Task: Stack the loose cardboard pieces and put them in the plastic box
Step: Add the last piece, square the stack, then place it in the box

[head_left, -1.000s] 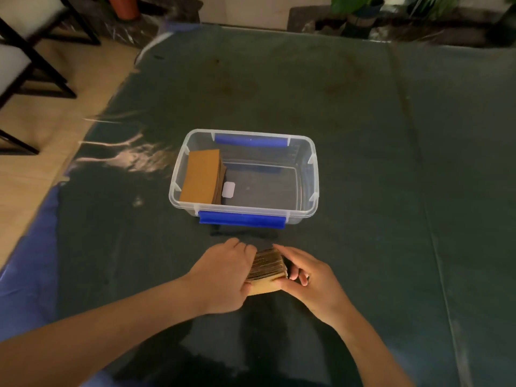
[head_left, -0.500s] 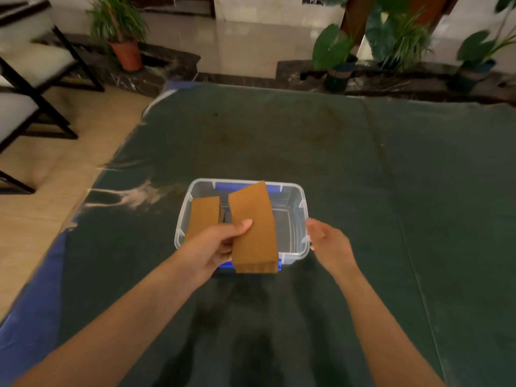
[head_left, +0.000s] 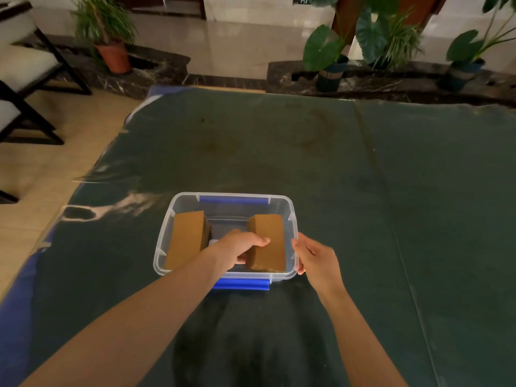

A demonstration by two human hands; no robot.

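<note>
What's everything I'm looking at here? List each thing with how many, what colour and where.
plastic box: one, clear with blue latches, near middle of the table.
cardboard stacks: two, brown, in the box; left stack by the left wall, right stack by the right wall.
table cover: one, dark green.
potted plants: several, green, on the far ledge.
chairs: black frames, pale cushions, far left.
left hand: gripping the right stack.
right hand: at the box's right rim.

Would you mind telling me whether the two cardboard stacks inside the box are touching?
Apart: the head view shows bare box floor between left stack and right stack.
</note>
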